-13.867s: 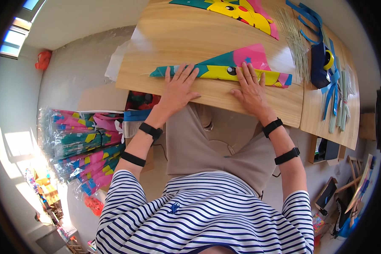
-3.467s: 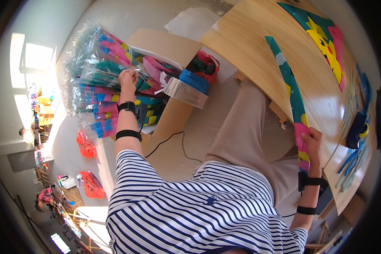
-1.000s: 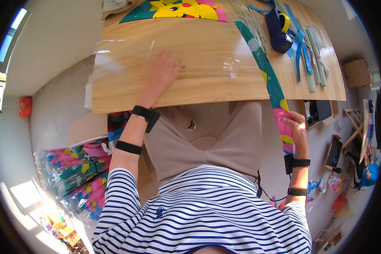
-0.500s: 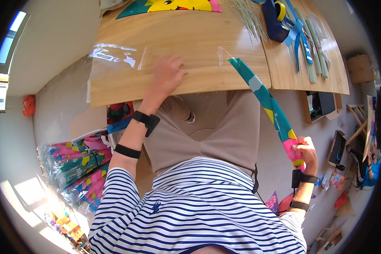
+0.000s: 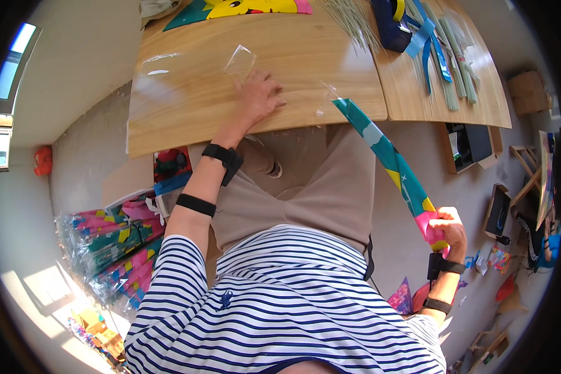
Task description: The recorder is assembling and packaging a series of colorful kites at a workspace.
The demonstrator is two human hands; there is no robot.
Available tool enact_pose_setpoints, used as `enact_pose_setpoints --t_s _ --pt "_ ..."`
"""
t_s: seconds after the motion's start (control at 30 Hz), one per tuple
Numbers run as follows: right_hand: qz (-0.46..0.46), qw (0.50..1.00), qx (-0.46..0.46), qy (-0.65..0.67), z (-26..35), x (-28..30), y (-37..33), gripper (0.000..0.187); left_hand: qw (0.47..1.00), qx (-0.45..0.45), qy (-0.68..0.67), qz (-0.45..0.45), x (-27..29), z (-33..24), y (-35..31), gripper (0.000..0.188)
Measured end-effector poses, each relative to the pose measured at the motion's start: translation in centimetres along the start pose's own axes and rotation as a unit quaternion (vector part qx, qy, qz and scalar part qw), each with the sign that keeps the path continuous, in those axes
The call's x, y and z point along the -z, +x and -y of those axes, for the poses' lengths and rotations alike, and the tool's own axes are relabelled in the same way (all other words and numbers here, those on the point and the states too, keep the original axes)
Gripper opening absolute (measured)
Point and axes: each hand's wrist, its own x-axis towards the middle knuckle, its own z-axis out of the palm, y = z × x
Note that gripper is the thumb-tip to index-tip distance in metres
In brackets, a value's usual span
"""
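- right hand (image 5: 447, 227) down beside the person's hip, fist closed around the pink end of a long folded kite, teal with yellow and grey patches (image 5: 386, 159); kite runs up and left from the fist, its far tip reaching the near edge of the light wooden table (image 5: 187, 118)
- folded kite looks light, thin and floppy; it bows a bit along its length, so likely sags when held by one end only; a hold nearer the middle or a second hand at the tip would steady it; fabric probably creases easily
- left hand (image 5: 258, 100) flat on the table, fingers spread, palm down on a clear plastic sleeve (image 5: 240, 62); gripping nothing, just pressing
- sleeve is see-through, thin, slippery-looking and limp; mouth hard to make out, cannot tell if anything is inside; best taken at an open edge
- floor at the person's left: pile of clear bags of packed colourful kites (image 5: 115, 243), bags full
- far on the table: flat yellow and teal kite (image 5: 243, 7), bundle of thin pale sticks (image 5: 355, 22), blue ribbon strips (image 5: 427, 40)
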Motion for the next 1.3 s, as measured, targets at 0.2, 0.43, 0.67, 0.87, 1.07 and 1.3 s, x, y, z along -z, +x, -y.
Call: enact_pose_setpoints --t_s 0.2,0.43,0.67,0.87,1.07,1.3 --pt "-0.059 0.998 -0.02 0.015 -2.2 1.8 0.1 0.032 0.997 -0.007 -0.077 -0.031 -0.1 -4.5 1.4 0.026" --pt "-0.07 0.996 -0.043 0.02 -1.0 1.9 -1.0 0.038 0.996 0.061 -0.043 -0.043 -3.3 -10.1 2.6 0.025" --pt "-0.072 0.996 -0.049 0.001 -0.9 2.4 -1.1 0.036 0.995 0.085 -0.013 -0.05 -4.9 -10.6 3.7 0.014" --pt "-0.061 0.996 -0.042 -0.046 0.2 2.1 -0.8 0.036 0.993 0.102 -0.003 -0.052 -5.8 -10.3 4.2 0.009" --pt "-0.077 0.995 -0.043 -0.054 2.5 0.6 -1.8 0.034 0.992 0.111 -0.048 -0.043 -5.1 -9.7 4.1 0.009" --pt "-0.089 0.995 0.017 -0.036 2.0 0.4 -1.6 0.029 0.985 0.124 -0.11 -0.054 -3.6 -10.5 2.3 0.011"
